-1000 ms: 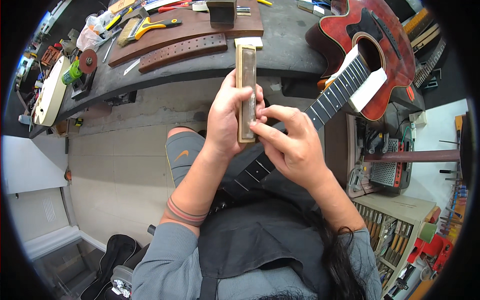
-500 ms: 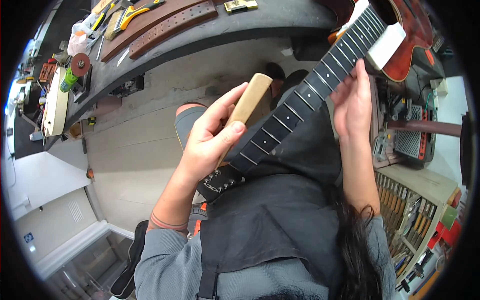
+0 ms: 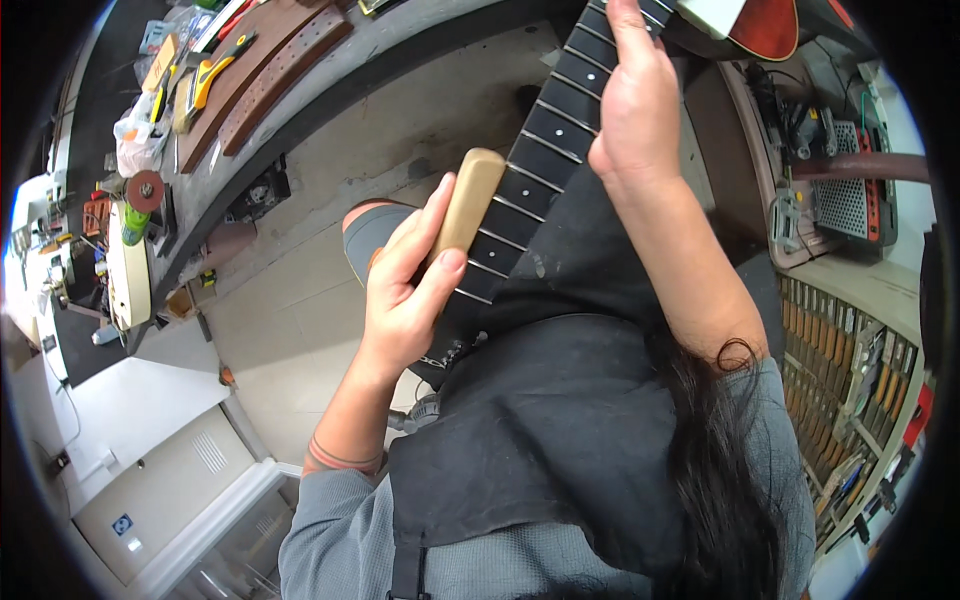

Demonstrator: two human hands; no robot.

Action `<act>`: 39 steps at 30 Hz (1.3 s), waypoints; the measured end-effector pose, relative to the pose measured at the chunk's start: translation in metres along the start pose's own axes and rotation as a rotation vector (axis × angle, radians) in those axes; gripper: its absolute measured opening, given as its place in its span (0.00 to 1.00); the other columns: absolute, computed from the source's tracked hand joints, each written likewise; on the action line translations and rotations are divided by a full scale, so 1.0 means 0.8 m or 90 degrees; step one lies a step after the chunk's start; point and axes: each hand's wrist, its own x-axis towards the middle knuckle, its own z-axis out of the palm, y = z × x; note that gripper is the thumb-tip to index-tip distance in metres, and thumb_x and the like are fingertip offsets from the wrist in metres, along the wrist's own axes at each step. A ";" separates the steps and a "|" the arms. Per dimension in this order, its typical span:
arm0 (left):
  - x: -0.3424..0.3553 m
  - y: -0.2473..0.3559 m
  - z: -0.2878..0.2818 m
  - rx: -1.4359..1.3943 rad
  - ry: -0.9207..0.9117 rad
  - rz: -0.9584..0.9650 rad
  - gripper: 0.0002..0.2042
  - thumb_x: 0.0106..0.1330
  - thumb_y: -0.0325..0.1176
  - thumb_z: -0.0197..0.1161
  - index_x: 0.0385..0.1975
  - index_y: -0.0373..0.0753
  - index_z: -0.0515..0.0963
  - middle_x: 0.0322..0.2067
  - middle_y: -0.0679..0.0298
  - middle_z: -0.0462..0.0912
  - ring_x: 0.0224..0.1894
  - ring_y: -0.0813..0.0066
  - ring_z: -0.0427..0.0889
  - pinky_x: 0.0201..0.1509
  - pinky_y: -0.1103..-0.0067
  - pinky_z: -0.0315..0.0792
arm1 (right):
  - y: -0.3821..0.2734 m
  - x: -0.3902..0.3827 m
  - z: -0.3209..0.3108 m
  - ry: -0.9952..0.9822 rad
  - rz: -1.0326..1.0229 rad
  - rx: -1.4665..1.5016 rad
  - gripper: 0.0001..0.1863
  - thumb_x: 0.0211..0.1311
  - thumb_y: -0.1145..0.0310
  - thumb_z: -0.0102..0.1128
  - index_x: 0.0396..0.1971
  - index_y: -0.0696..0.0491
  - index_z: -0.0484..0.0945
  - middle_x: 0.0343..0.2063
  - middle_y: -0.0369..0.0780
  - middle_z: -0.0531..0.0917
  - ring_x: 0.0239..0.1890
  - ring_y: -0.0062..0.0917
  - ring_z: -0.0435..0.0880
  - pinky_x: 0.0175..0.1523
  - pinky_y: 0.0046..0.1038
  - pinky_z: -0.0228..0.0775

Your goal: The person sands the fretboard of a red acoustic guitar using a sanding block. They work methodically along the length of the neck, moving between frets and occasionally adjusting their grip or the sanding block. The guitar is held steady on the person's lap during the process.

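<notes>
Your left hand (image 3: 405,285) has brought the wooden block (image 3: 470,205) in against the outline of the guitar neck (image 3: 545,150); half a second ago a gap showed between them. Now the block covers part of the fretboard's left edge in the view, though you cannot tell from here whether they touch. Its face is turned more toward the camera, and it stands tilted, upper end leaning right. Your left thumb and fingers pinch it along the lower part.

Your right hand (image 3: 640,115) has gone from beside the neck's right edge to overlapping it, with one digit lying across the frets near the upper border; how the rest of its fingers are set is hidden.

Your view has turned too: the worktop (image 3: 400,50) has slid toward the upper left, carrying with it the drilled wooden bar (image 3: 285,80) and the yellow-handled brush (image 3: 212,78). Only a corner of the red guitar body (image 3: 768,28) shows at the upper right, beside the white pad (image 3: 715,12). The neck slants down toward your black apron (image 3: 530,430).
</notes>
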 end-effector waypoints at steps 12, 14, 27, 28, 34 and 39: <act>0.069 0.013 0.026 0.050 0.012 0.060 0.30 0.77 0.27 0.62 0.78 0.30 0.67 0.45 0.62 0.81 0.45 0.77 0.78 0.54 0.81 0.73 | -0.004 -0.002 0.006 0.022 0.000 -0.005 0.17 0.86 0.54 0.57 0.50 0.54 0.81 0.37 0.30 0.82 0.36 0.13 0.78 0.42 0.20 0.71; 0.017 -0.004 0.005 0.115 -0.008 0.076 0.31 0.77 0.27 0.62 0.78 0.28 0.66 0.44 0.61 0.80 0.45 0.75 0.78 0.54 0.79 0.72 | 0.000 -0.002 0.001 0.026 -0.006 0.001 0.16 0.86 0.54 0.57 0.50 0.53 0.81 0.36 0.29 0.81 0.35 0.12 0.77 0.40 0.19 0.71; 0.058 0.020 0.025 0.100 0.017 0.059 0.30 0.75 0.26 0.63 0.77 0.28 0.69 0.43 0.60 0.82 0.43 0.73 0.78 0.52 0.77 0.73 | -0.003 0.000 -0.003 0.000 0.014 -0.002 0.16 0.85 0.53 0.58 0.45 0.52 0.81 0.32 0.28 0.80 0.31 0.13 0.76 0.38 0.20 0.70; 0.029 0.010 0.015 0.144 0.006 0.069 0.30 0.74 0.25 0.63 0.76 0.27 0.69 0.43 0.59 0.82 0.44 0.72 0.78 0.52 0.77 0.72 | -0.007 -0.002 0.004 0.029 0.024 0.001 0.16 0.85 0.53 0.57 0.44 0.51 0.81 0.31 0.27 0.79 0.30 0.13 0.76 0.37 0.20 0.69; 0.063 0.018 0.028 0.133 0.032 0.095 0.30 0.75 0.25 0.63 0.77 0.30 0.69 0.41 0.61 0.81 0.41 0.74 0.78 0.50 0.78 0.72 | -0.012 -0.007 0.014 0.026 0.020 -0.026 0.18 0.86 0.52 0.56 0.46 0.53 0.81 0.34 0.29 0.82 0.32 0.15 0.78 0.40 0.20 0.72; 0.124 0.041 0.051 0.063 0.045 0.085 0.29 0.76 0.25 0.63 0.77 0.33 0.70 0.38 0.64 0.78 0.39 0.75 0.76 0.47 0.78 0.72 | -0.003 -0.004 0.002 -0.020 -0.009 -0.015 0.18 0.86 0.52 0.56 0.47 0.53 0.81 0.35 0.31 0.83 0.33 0.16 0.79 0.41 0.21 0.73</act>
